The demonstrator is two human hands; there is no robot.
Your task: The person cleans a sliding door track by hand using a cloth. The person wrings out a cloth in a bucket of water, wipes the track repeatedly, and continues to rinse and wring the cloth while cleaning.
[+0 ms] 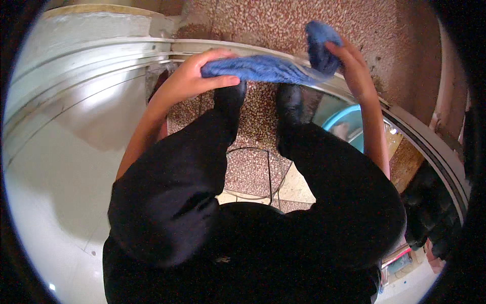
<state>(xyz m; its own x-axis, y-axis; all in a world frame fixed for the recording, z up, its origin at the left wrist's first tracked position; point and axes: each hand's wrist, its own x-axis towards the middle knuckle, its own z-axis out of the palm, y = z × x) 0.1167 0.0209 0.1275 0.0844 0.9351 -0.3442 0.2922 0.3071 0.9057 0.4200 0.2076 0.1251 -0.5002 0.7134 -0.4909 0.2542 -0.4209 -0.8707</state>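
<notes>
A blue cloth (262, 69) is stretched in front of me, above the white metal rail of a door or window frame (265, 49). My left hand (216, 70) grips its left end, with the thumb along the lower edge and the fingers behind. My right hand (345, 62) pinches the other end, where a bunched part of the cloth stands up, dark and folded. Between the two hands the cloth looks twisted or folded and slightly blurred. Behind the rail lies a speckled terrazzo floor (281, 19).
A light blue plastic basin (341, 114) shows partly behind my right forearm. On the left is a smooth pale wall or panel (76, 171). Below, between my black-clad legs, a thin dark cable (269, 174) lies over the floor. A wooden board (406, 163) is at the right.
</notes>
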